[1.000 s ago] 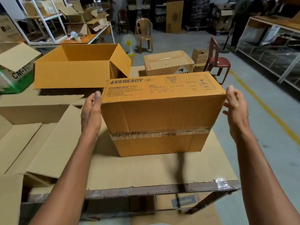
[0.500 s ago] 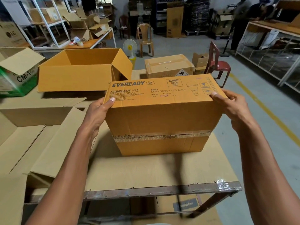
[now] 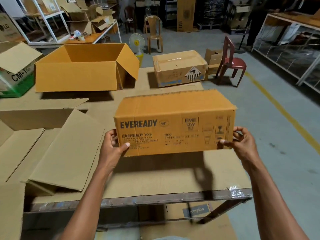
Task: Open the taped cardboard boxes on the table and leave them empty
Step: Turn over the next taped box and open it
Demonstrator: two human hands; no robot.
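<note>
The Eveready box (image 3: 174, 123) is now hanging clear of the tabletop (image 3: 155, 181), tipped so its printed face is looking up at the camera, where a second ago it was sitting flat with its taped seam facing the person. The left hand (image 3: 113, 146) is gripping the box's nine o'clock end, thumb on the printed face and fingers curled round the edge; the right hand (image 3: 239, 142) is pinching the three o'clock end the same way. The tape is no longer showing, so it is probably being turned to bring a seam to a workable side; the box is still sealed, as far as can be told.

At eleven o'clock an open box (image 3: 83, 70) is standing with its flaps spread and looks empty. At twelve o'clock a sealed box (image 3: 180, 68) is waiting, taped across its top. At nine o'clock flattened cardboard (image 3: 57, 149) is lying close beside the left forearm. The bare patch beneath the lifted box is giving room to set it down, though the tabletop's edge at three o'clock is running just under the right hand.
</note>
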